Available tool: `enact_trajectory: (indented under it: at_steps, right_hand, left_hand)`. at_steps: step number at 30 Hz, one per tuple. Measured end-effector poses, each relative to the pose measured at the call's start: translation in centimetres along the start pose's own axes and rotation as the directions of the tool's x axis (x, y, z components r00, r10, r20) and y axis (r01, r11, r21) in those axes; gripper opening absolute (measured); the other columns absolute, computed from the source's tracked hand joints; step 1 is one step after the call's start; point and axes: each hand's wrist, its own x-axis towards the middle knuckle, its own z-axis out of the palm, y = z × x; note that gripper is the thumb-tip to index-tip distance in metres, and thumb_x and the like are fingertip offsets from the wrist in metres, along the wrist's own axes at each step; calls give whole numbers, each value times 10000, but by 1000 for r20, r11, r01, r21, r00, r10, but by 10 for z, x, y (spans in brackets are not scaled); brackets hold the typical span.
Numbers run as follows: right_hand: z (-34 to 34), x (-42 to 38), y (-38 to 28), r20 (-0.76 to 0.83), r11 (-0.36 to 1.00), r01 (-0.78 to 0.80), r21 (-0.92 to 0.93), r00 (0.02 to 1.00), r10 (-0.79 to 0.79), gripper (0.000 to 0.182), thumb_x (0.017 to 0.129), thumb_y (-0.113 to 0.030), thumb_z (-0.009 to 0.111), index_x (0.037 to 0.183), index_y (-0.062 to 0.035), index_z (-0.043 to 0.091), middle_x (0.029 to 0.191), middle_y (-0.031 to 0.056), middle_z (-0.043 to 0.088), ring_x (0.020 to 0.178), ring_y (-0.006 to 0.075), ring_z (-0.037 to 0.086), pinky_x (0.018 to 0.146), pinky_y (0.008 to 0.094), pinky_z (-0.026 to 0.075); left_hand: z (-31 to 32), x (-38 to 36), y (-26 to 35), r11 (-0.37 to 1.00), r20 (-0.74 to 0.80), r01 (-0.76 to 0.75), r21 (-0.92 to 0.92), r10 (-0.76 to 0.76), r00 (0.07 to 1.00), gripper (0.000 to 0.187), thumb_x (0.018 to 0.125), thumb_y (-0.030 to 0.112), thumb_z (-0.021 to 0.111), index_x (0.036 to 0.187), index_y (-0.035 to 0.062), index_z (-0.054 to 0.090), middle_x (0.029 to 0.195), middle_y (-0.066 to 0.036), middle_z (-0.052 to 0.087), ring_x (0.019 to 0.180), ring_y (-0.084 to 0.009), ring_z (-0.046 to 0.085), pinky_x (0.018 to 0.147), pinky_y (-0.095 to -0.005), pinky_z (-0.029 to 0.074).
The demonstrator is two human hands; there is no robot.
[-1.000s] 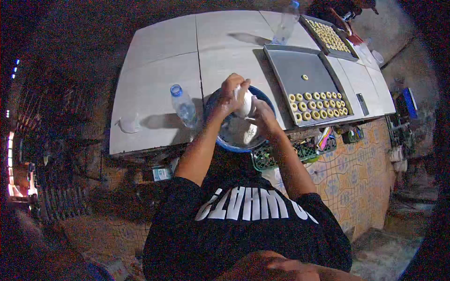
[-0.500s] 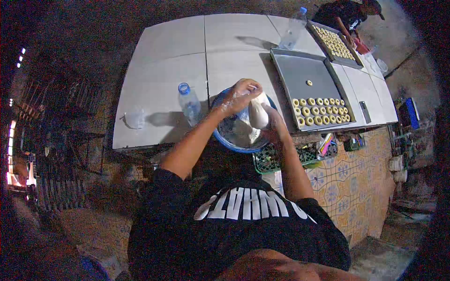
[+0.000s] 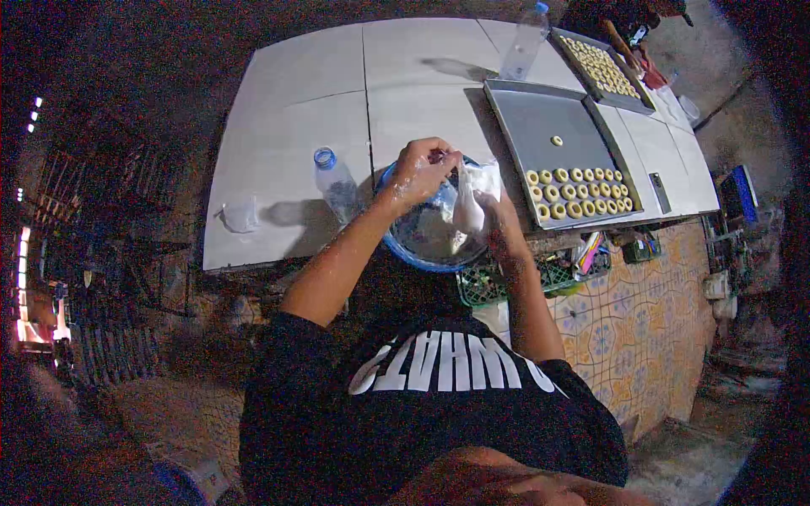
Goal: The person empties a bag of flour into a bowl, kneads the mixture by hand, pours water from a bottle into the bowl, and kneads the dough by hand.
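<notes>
Blue bowl (image 3: 390, 246) looks like glossy plastic w/ a whitish floury coat inside; the bag (image 3: 470, 198) held above it is thin, crinkly white plastic. Left of the bowl, the water bottle (image 3: 335, 183) is clear plastic w/ blue cap. Right of it, the tray (image 3: 540, 126) is dull grey matt metal, on a smooth pale tabletop (image 3: 287, 110).

White piping bag (image 3: 469, 201), plump and upright, held by both hands above the blue bowl (image 3: 396, 246)

A white tiled table (image 3: 287, 110) carries a blue bowl (image 3: 396, 249) at its near edge, a water bottle (image 3: 333, 181) beside it, and two baking trays (image 3: 540, 126) toward its right edge.
</notes>
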Motion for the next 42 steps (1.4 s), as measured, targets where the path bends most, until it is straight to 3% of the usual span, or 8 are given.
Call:
enact_trajectory:
  at_steps: [3,8,13,28,30,35,39,42]
  right_hand:
    - [-12,10,13,6,997,-16,69,1000,16,497,845,-194,627,1273,-29,437,1079,118,589,934,222,620,750,387,564]
    - [-37,24,35,-85,933,162,-321,976,-199,459,802,-187,695,1182,-14,505,966,91,637,801,162,621,701,319,532]
    - [-33,23,36,-91,966,108,-234,987,-132,359,796,-183,710,1081,-6,581,932,71,654,790,143,621,691,286,511]
    - [-32,29,23,-114,893,195,-405,959,-261,284,830,-131,658,1068,10,594,966,82,650,845,146,611,744,276,493]
    - [-38,39,22,-46,773,288,-565,925,-378,298,824,-146,667,1073,3,597,964,77,656,815,138,609,738,272,490]
    - [-48,44,37,-8,781,316,-538,925,-379,299,827,-153,685,1071,-5,595,953,67,655,820,130,608,733,273,491]
    - [-23,27,23,-80,881,188,-433,966,-246,410,792,-198,731,1103,29,593,978,120,672,891,204,638,811,324,495]
    - [-19,26,29,-31,829,224,-513,960,-279,368,819,-180,699,1110,10,576,984,93,654,866,160,622,766,290,499]
  left_hand:
    - [0,-8,12,992,117,56,-111,-43,992,271,887,263,656,898,-8,661,784,-29,644,695,-86,554,654,-251,459]
    - [5,-3,-21,966,175,71,-250,-27,984,256,925,264,585,916,16,648,798,-2,601,736,-95,513,700,-256,419]
    - [1,-12,-13,934,95,168,-316,-146,985,165,917,224,585,938,62,614,808,15,565,747,-85,509,702,-240,403]
    - [-14,-37,-24,999,24,34,-2,-33,999,183,927,210,583,957,35,624,846,12,578,824,-85,504,765,-255,419]
    - [-14,-38,-37,998,-10,16,-65,-17,1000,180,930,206,579,956,33,623,856,4,580,827,-91,517,768,-259,427]
    - [-17,-44,-35,947,-80,-58,-315,34,996,241,917,213,611,1067,27,577,923,-36,598,854,-124,556,776,-271,453]
    - [-10,-48,-24,994,-122,-78,-71,69,990,279,872,185,673,1084,38,568,921,-31,613,820,-127,583,746,-274,474]
    - [-9,-54,-1,991,-112,-81,110,93,989,187,861,157,679,994,46,608,878,-29,631,810,-109,584,733,-278,480]
